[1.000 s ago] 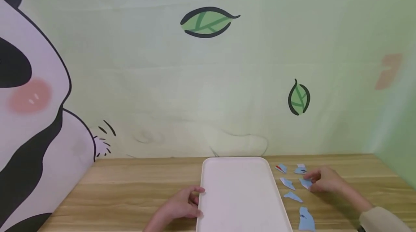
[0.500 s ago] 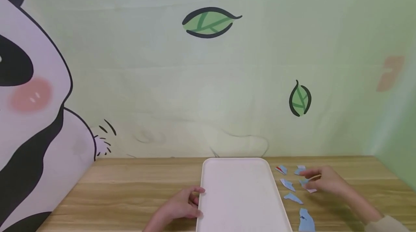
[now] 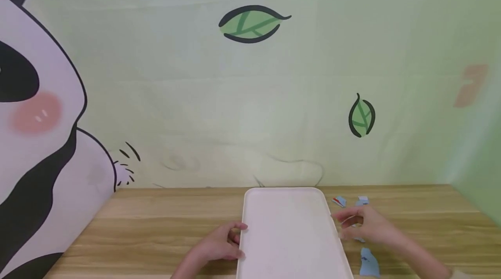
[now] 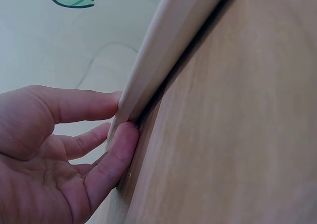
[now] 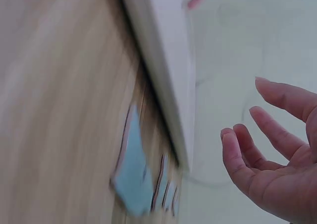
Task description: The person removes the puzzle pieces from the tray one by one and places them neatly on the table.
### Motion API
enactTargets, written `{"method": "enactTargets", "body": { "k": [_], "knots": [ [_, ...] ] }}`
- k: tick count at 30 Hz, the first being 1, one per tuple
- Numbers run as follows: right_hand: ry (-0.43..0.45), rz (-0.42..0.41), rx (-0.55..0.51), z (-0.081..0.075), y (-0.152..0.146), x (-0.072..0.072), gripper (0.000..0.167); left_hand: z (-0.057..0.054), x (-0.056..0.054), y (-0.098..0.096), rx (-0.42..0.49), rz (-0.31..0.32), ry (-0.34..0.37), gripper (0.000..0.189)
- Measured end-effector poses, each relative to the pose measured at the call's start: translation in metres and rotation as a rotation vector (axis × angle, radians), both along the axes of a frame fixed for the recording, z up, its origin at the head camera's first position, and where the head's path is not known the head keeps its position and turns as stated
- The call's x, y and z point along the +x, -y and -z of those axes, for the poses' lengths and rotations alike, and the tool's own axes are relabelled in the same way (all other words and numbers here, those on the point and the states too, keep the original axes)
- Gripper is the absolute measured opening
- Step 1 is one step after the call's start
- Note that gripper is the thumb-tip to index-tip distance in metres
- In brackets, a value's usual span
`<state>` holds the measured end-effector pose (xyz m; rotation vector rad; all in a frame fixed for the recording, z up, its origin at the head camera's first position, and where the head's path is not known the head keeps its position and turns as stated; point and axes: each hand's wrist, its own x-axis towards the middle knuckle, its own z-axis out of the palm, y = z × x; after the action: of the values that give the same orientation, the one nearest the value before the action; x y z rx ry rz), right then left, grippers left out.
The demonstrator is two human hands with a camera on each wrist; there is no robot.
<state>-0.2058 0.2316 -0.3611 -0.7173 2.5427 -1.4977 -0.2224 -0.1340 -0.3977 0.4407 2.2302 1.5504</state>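
Note:
My left hand (image 3: 220, 242) holds the left rim of a white tray (image 3: 287, 231) between thumb and fingers. In the left wrist view its fingertips (image 4: 126, 134) press against the tray's side, close to the tabletop. My right hand (image 3: 365, 225) hovers beside the tray's right rim with fingers loosely bent and apart, holding nothing. Beneath and around it lie flat, irregular light-blue picture pieces. One has a red streak (image 3: 339, 201), another a white edge (image 3: 362, 200), and a larger blue piece (image 3: 369, 263) lies nearest me. The right hand partly hides the middle pieces.
The wood-grain table (image 3: 164, 218) runs back to a pale green backdrop (image 3: 188, 96) printed with leaves and a panda. A side panel (image 3: 481, 174) borders the right.
My right hand has moved left, from the right-hand column of pieces to the tray's right rim, and now covers other pieces. The left hand keeps its place on the tray.

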Motion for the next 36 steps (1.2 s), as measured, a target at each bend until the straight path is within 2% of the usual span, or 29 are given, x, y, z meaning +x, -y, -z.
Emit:
{"method": "enactTargets", "body": {
  "k": [9, 21, 25, 29, 33, 36],
  "knots": [
    [0.060, -0.122, -0.077, -0.002, 0.040, 0.014, 0.043, 0.002, 0.000, 0.001, 0.011, 0.001, 0.002, 0.062],
    [0.091, -0.285, -0.174, 0.001, 0.086, 0.030, 0.040, 0.000, -0.001, -0.002, 0.011, 0.012, 0.001, 0.060],
    [0.155, -0.341, -0.194, 0.004, 0.100, 0.031, 0.038, 0.000, -0.001, -0.001, 0.020, 0.014, 0.000, 0.060],
    [0.255, -0.377, -0.210, 0.009, 0.114, 0.034, 0.034, 0.000, -0.001, -0.001, 0.025, 0.017, -0.001, 0.060],
    [0.345, -0.378, -0.229, 0.015, 0.127, 0.037, 0.033, -0.001, -0.002, -0.002, 0.016, 0.015, -0.009, 0.060],
    [0.388, -0.349, -0.204, 0.018, 0.137, 0.039, 0.030, -0.001, -0.002, -0.003, 0.013, 0.018, -0.016, 0.060]
  ]
}}
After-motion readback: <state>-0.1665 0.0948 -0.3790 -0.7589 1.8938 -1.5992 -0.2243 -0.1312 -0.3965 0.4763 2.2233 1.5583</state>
